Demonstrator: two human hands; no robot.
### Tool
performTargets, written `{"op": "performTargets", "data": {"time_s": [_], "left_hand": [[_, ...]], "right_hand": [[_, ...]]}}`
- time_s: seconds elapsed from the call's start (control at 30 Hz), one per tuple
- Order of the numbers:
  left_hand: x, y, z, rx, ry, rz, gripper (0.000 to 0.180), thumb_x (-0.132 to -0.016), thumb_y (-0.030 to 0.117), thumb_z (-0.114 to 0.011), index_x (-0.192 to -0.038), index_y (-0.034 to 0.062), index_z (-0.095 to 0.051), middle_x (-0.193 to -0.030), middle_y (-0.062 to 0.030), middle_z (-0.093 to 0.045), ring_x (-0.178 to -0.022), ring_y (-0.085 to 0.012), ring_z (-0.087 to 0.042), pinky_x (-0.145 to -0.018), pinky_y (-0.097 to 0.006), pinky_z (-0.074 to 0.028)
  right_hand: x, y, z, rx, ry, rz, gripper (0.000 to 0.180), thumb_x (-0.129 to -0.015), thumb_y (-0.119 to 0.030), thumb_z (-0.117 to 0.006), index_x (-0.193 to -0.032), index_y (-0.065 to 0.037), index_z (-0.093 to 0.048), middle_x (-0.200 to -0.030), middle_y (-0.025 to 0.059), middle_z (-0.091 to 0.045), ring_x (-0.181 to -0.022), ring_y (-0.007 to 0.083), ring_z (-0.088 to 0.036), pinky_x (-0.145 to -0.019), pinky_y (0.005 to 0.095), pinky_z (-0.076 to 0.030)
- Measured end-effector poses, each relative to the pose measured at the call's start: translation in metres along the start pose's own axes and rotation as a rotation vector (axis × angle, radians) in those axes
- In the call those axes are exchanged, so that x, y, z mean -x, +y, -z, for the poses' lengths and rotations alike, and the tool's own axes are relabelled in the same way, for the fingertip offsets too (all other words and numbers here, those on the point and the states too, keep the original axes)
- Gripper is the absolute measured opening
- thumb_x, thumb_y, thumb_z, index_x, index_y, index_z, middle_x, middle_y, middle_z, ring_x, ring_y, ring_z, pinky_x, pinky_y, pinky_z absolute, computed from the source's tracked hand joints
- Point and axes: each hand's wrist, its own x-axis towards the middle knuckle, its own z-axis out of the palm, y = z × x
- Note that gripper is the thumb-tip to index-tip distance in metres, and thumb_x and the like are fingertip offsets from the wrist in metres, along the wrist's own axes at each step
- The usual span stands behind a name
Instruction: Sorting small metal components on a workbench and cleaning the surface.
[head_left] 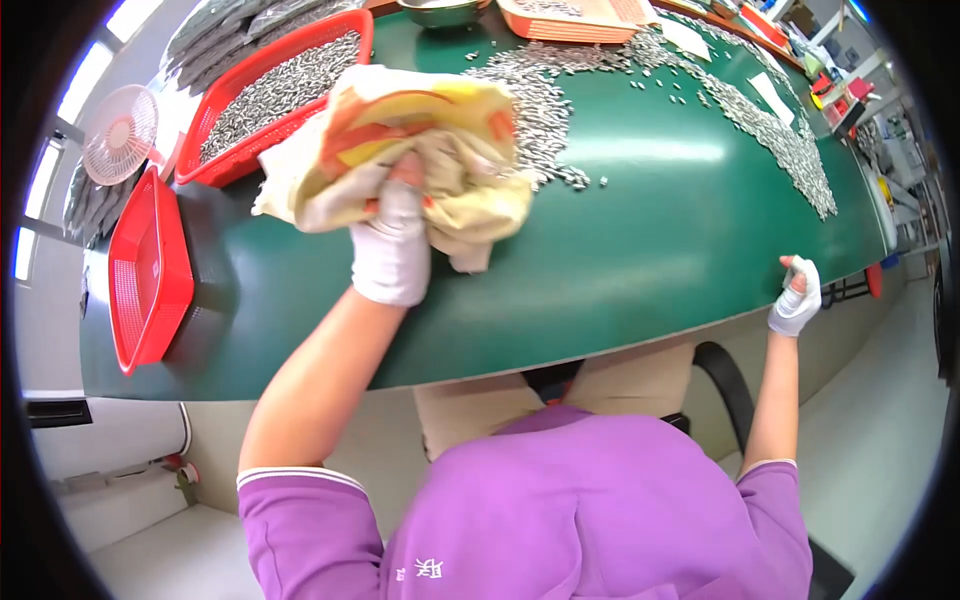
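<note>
My left hand, in a white glove, grips a crumpled cream cloth with orange and yellow print, pressed on the green table. The cloth lies against a heap of small silver metal parts spread over the table's far side. My right hand, also gloved, clasps the table's near edge at the right, thumb on top.
A red basket full of metal parts stands at the far left; an empty red basket sits at the left edge. A pink tray and metal bowl are at the back. A small fan stands left. A chair is below.
</note>
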Motion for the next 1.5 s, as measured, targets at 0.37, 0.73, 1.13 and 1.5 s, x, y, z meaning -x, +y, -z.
{"op": "performTargets", "data": {"time_s": [0.37, 0.73, 1.13, 1.5], "left_hand": [[-0.019, -0.015, 0.006, -0.188, 0.011, -0.315, 0.027, -0.095, 0.019, -0.059, -0.108, -0.0039, -0.061, -0.110, -0.0097, -0.062, -0.099, -0.0185, -0.057, -0.091, -0.033, -0.046], [-0.024, -0.008, 0.008, -0.172, -0.032, -0.356, 0.025, -0.093, 0.016, -0.059, -0.103, -0.0062, -0.064, -0.105, -0.0125, -0.065, -0.096, -0.0210, -0.060, -0.091, -0.034, -0.046], [-0.009, -0.031, 0.054, -0.133, -0.410, -0.190, 0.043, -0.093, 0.027, -0.063, -0.126, 0.0011, -0.053, -0.127, -0.0110, -0.055, -0.117, -0.0224, -0.051, -0.101, -0.038, -0.040], [-0.024, -0.029, 0.049, 0.028, -0.326, -0.045, 0.048, -0.094, 0.032, -0.061, -0.127, -0.0015, -0.050, -0.126, -0.0101, -0.054, -0.109, -0.0205, -0.054, -0.096, -0.035, -0.045]], "right_hand": [[-0.020, -0.020, -0.015, 0.155, 0.018, 0.069, 0.026, -0.093, -0.030, -0.054, -0.083, -0.011, -0.070, -0.077, 0.0065, -0.067, -0.070, 0.0234, -0.065, -0.065, 0.0306, -0.050], [-0.044, -0.035, -0.013, 0.337, -0.103, -0.297, 0.033, -0.090, -0.040, -0.048, -0.084, -0.017, -0.071, -0.088, 0.0085, -0.069, -0.082, 0.0311, -0.064, -0.074, 0.0386, -0.050], [-0.041, -0.059, -0.021, 0.351, 0.045, -0.333, 0.028, -0.090, -0.033, -0.050, -0.081, -0.017, -0.071, -0.082, 0.0071, -0.068, -0.077, 0.0281, -0.065, -0.069, 0.0361, -0.051], [-0.039, -0.085, -0.020, 0.591, -0.076, -0.418, 0.035, -0.089, -0.035, -0.043, -0.085, -0.011, -0.068, -0.091, 0.0147, -0.068, -0.086, 0.0361, -0.064, -0.077, 0.0455, -0.051]]}}
